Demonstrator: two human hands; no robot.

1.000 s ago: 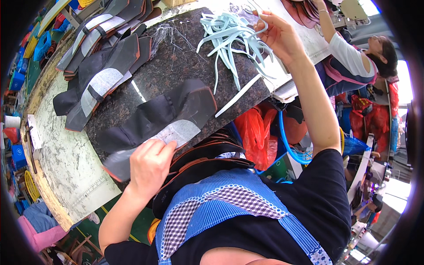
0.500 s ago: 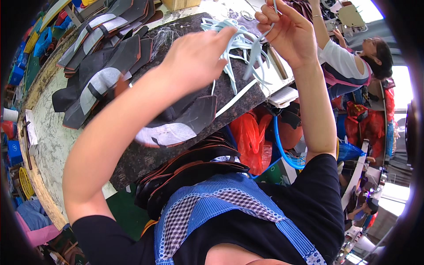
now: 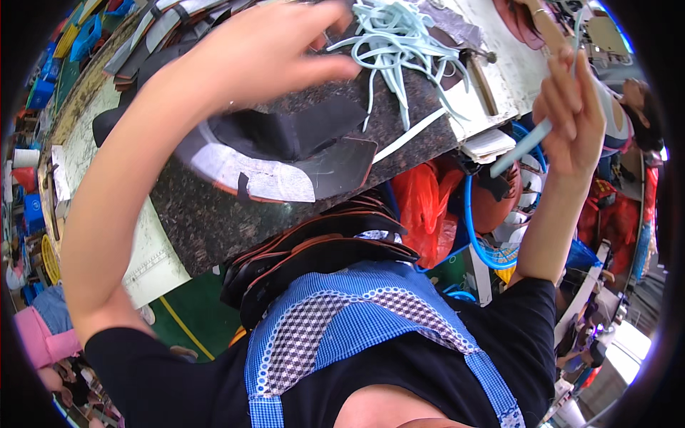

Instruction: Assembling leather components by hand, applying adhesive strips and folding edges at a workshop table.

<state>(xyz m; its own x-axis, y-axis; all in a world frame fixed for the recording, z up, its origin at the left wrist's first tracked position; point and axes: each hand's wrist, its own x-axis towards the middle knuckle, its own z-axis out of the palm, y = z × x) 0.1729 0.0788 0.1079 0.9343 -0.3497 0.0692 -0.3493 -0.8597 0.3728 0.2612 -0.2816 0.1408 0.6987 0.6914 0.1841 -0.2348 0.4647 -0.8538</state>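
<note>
My right hand (image 3: 571,118), raised at the right, is closed on a pale blue strip (image 3: 524,151) whose ends stick out above and below the fingers. My left hand (image 3: 292,53), blurred by motion, hovers over the table with thumb and fingers apart and nothing visible between them. Beside its fingertips lies a tangled heap of pale blue strips (image 3: 399,43). Below that hand, a curved black piece with a light grey patch (image 3: 264,171), like a shoe upper, rests on a dark speckled slab (image 3: 207,235); my left forearm partly covers it.
More black pieces (image 3: 153,32) are piled at the far left. Others are stacked (image 3: 321,250) against my apron. A red plastic bag (image 3: 421,214) and a blue hoop (image 3: 474,235) are beyond the slab's right edge. Another person (image 3: 635,107) is at the far right.
My right hand has moved right, away from the heap, with one strip in it. My left hand has shifted left and up off the strips. The view has shifted too.
</note>
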